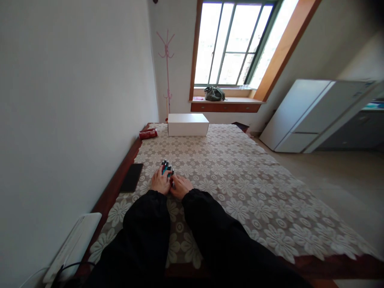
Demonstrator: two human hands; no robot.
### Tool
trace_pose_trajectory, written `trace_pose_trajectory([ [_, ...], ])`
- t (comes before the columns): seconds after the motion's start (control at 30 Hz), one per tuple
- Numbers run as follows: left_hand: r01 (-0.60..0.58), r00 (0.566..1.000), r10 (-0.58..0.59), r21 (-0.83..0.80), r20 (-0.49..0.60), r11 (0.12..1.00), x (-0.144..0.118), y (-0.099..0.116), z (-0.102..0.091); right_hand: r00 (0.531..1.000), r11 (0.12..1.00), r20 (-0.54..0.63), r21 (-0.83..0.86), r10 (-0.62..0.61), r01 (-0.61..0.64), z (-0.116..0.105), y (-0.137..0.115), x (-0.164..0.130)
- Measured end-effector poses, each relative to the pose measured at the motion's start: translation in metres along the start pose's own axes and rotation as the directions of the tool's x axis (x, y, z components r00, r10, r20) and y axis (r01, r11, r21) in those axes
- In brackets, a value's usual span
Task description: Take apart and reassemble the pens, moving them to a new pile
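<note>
Covering the lighters (pixel 167 167), both hands hide their lower ends.

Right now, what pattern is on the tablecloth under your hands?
The tablecloth is cream lace with a repeating daisy-like flower pattern, seen best in the head view.

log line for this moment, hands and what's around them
left hand: on pens | right hand: touching pens | surface: lace tablecloth | nearby: black phone, white box, red packet
</note>
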State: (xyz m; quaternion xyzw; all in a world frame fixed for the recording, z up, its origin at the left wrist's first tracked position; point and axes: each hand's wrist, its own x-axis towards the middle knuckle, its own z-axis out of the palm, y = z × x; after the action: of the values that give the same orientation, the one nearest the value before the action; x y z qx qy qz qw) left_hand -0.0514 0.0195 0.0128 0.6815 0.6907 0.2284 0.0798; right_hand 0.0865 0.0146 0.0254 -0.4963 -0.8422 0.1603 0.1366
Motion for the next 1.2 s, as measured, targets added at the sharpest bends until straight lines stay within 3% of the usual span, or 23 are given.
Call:
trace_pose_trajectory([
  [0.3, -0.013, 0.999, 0.014, 0.027, -0.034, 1.0, -0.006, -0.004, 0.009, 0.996, 0.988, 0.044, -0.138, 0.08, -0.074, -0.01, 0.006, 0.005],
  [0.6, 0.068, 0.997, -0.061, 0.197, -0.041, 0.978, -0.007, 0.001, 0.004, 0.953, 0.937, 0.05, -0.209, 0.297, -0.281, -0.045, 0.08, -0.015],
  [0.77, 0.127, 0.991, -0.107, 0.305, -0.081, 0.944, -0.012, 0.006, 0.002, 0.988, 0.971, 0.001, -0.187, 0.153, -0.15, -0.045, 0.104, -0.032],
  [0.9, 0.095, 0.996, -0.091, 0.332, -0.026, 0.938, -0.01, 0.004, 0.005, 0.986, 0.975, -0.112, -0.171, 0.122, -0.14, -0.034, 0.106, -0.039],
  [1.03, 0.024, 0.999, -0.034, 0.302, 0.029, 0.953, -0.004, 0.0, 0.005, 0.986, 0.984, -0.133, -0.137, 0.098, -0.116, -0.031, 0.107, -0.04],
  [1.2, -0.009, 1.0, 0.006, 0.262, 0.011, 0.965, 0.0, -0.005, 0.005, 0.986, 0.988, -0.132, -0.105, 0.101, -0.116, -0.032, 0.108, -0.042],
])
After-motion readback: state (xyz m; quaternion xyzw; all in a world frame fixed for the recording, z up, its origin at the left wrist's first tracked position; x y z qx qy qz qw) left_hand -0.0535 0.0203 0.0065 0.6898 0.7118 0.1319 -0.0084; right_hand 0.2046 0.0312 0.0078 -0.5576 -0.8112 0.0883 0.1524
